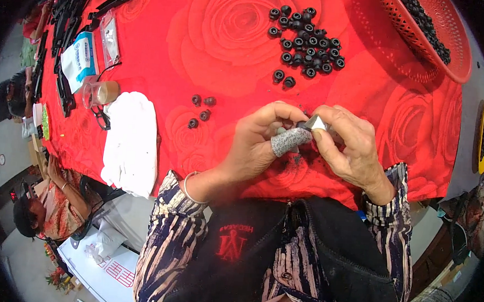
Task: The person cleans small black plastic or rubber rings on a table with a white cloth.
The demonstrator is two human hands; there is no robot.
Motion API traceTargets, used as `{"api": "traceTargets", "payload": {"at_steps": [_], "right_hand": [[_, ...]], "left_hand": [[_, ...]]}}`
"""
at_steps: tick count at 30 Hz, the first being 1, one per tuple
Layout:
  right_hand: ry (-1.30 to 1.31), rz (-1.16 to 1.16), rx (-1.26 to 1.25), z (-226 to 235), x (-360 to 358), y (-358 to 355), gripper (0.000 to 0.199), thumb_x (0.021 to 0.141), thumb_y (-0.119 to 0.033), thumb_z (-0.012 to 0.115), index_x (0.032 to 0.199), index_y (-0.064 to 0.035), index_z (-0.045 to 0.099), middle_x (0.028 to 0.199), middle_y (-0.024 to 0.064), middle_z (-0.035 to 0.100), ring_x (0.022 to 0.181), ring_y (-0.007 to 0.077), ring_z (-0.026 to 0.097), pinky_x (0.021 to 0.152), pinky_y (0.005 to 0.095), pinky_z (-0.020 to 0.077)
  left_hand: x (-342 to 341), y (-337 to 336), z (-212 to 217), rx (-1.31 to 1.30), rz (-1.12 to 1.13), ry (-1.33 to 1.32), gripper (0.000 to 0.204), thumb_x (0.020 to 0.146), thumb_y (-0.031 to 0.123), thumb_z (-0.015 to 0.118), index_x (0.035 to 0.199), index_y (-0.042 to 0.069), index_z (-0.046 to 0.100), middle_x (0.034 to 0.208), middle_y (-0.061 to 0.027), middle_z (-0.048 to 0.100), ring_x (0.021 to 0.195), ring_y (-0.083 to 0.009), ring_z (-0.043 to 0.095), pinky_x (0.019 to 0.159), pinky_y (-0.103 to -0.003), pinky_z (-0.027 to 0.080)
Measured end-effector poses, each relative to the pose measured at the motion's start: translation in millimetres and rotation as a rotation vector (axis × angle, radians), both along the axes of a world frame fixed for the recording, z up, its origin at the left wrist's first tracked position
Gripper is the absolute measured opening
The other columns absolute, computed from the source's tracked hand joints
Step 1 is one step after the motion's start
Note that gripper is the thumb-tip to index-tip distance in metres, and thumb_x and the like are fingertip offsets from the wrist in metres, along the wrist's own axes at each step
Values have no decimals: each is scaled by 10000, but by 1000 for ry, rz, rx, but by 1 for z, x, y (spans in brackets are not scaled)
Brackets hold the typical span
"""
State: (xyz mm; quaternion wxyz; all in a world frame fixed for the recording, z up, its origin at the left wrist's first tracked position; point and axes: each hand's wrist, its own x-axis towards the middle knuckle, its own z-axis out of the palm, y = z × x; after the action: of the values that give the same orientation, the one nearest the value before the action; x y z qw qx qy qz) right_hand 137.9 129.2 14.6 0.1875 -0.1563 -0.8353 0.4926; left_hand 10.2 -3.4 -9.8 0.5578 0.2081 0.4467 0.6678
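My left hand (253, 140) is closed in a pinch on a small black part (302, 124), mostly hidden by the fingers. A grey speckled finger sleeve (290, 142) covers its thumb. My right hand (353, 144) grips a short, shiny metal blade (318, 123) between thumb and fingers, its edge against or very near the black part. Dark crumbs (294, 160) lie on the cloth below the hands. Left of them sit several small black knob-like parts (205, 115). Beyond the hands is a larger cluster of similar round black parts (309, 51), many showing a ring-shaped end.
A red rose-patterned cloth (232, 45) covers the table. A red basket (460, 51) of black pieces stands at the far right. On the left are a white cloth (131, 144), a cup (106, 92), a packet (80, 61) and long black parts (67, 24). Another person (61, 206) sits at left.
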Motion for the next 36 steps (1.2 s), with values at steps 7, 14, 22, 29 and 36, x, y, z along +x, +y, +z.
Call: {"api": "traceTargets", "payload": {"at_steps": [7,14,22,29,36], "right_hand": [[11,84,8,-1,1,2,181,768,18,606,946,15,574,705,117,538,563,231,552,500,331,428],[172,78,25,-3,1,3,307,686,44,654,987,13,599,718,99,577,544,185,540,473,282,408],[371,130,279,-8,2,-2,347,651,8,751,965,13,604,674,94,596,517,200,557,443,291,416],[401,109,338,-4,1,-8,327,668,-11,762,943,15,588,643,86,581,493,195,548,435,293,413],[423,75,444,-8,3,-5,330,660,-17,772,931,8,584,608,68,552,467,183,527,427,291,403]], "left_hand": [[-3,1,3,-50,27,-13,203,860,63,623,1041,-13,570,879,-42,628,748,-77,587,653,-207,490],[-5,3,-8,-15,-88,-459,160,852,85,627,972,-19,607,818,-65,637,670,-115,604,570,-255,515],[3,-1,-17,2,-195,-659,202,855,163,633,965,-6,612,798,-81,648,650,-125,609,548,-272,532],[2,-3,-22,59,-257,-674,229,856,195,635,971,-2,615,783,-66,640,636,-123,608,534,-269,534],[-4,0,-2,-6,-220,-381,227,874,196,619,954,-16,630,755,-44,620,617,-112,596,534,-251,512]]}}
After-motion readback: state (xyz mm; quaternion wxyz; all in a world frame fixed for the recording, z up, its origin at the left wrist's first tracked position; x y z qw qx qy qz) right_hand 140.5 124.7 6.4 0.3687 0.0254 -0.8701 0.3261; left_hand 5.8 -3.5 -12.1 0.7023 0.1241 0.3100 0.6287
